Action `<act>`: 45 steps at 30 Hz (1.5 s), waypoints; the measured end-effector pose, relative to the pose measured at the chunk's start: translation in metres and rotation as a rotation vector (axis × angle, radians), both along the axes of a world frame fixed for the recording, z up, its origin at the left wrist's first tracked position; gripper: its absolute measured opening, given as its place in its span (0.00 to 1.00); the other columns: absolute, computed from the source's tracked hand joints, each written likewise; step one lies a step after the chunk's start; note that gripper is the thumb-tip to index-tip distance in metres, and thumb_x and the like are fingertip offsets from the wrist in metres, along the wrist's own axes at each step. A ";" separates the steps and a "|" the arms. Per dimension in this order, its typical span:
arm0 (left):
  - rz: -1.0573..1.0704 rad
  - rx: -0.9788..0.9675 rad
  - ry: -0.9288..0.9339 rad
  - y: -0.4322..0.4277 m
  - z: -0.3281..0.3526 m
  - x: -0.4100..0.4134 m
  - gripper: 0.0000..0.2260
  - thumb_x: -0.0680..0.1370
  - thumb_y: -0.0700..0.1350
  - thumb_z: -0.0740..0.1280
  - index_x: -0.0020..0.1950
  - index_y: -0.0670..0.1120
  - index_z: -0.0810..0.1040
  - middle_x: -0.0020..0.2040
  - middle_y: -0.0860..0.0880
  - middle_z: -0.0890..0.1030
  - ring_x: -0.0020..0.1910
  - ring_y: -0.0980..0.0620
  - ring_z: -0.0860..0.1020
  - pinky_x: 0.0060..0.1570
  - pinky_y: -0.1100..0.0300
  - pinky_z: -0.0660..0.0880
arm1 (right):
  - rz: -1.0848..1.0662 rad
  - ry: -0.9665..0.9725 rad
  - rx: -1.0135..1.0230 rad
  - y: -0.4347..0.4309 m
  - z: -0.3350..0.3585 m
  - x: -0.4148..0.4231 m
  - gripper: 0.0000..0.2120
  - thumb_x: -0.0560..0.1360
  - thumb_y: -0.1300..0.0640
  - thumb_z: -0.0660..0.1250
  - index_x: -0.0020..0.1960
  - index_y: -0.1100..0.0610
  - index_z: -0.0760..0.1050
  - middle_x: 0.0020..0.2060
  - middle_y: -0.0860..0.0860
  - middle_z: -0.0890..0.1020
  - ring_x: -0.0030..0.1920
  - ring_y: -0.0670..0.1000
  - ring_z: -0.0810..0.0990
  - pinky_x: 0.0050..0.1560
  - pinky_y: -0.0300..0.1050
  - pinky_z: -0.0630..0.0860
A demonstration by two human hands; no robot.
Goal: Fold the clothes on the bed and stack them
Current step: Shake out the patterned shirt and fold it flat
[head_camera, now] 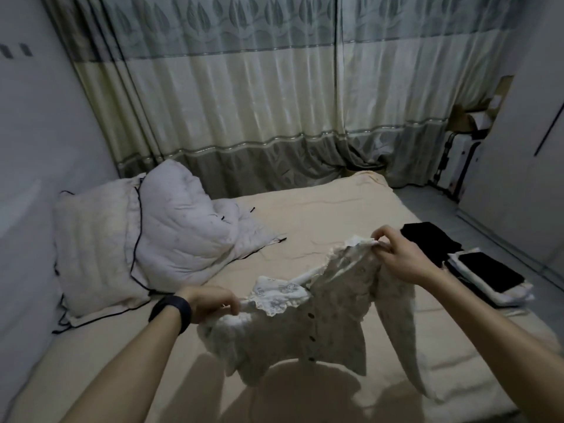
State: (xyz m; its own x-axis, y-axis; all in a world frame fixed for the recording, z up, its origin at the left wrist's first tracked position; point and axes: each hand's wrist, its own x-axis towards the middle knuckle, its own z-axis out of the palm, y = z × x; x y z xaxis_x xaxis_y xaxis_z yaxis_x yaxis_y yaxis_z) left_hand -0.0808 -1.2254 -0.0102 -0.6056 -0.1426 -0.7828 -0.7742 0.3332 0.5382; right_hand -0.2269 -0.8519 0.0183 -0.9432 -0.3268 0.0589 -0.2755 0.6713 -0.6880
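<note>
A white lace blouse (305,331) with dark buttons down its front hangs in the air above the bed (320,215). My left hand (210,303) grips one shoulder of it and my right hand (393,254) pinches the other shoulder, higher up. One sleeve droops down at the right. At the bed's right edge lies a stack of folded clothes (488,276), white pieces with a black one on top, and a black folded garment (430,242) just behind it.
A crumpled white quilt (186,227) and a pillow with dark piping (94,251) sit at the left of the bed. Curtains (244,102) hang behind. A white wardrobe (525,166) and boxes stand at the right.
</note>
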 end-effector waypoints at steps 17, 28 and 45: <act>0.316 0.196 0.526 -0.029 0.035 0.018 0.08 0.80 0.33 0.66 0.57 0.36 0.80 0.55 0.35 0.81 0.52 0.43 0.79 0.54 0.54 0.76 | 0.038 -0.618 0.071 -0.023 0.001 -0.010 0.10 0.74 0.50 0.77 0.46 0.57 0.83 0.38 0.51 0.83 0.42 0.51 0.80 0.41 0.43 0.75; 0.124 -0.052 0.465 -0.040 0.053 0.021 0.07 0.78 0.45 0.71 0.54 0.44 0.85 0.51 0.45 0.87 0.52 0.45 0.84 0.56 0.49 0.81 | 0.214 -0.314 -0.082 -0.031 0.027 -0.021 0.11 0.80 0.57 0.69 0.45 0.64 0.82 0.37 0.52 0.79 0.40 0.49 0.76 0.41 0.43 0.70; 0.195 -0.893 0.963 -0.089 0.088 0.030 0.09 0.82 0.43 0.63 0.48 0.44 0.82 0.47 0.44 0.83 0.49 0.41 0.79 0.46 0.52 0.72 | 0.352 -0.193 -0.056 -0.048 0.067 -0.004 0.16 0.82 0.46 0.64 0.47 0.59 0.78 0.39 0.51 0.78 0.41 0.47 0.76 0.43 0.43 0.72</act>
State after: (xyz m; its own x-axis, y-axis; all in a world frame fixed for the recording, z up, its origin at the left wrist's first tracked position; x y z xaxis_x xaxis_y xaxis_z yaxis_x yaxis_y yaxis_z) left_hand -0.0511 -1.3140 0.0775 -0.7731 -0.5276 0.3522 -0.2844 0.7846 0.5509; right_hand -0.2307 -0.9001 0.0857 -0.7700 -0.6329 -0.0813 -0.3441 0.5191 -0.7824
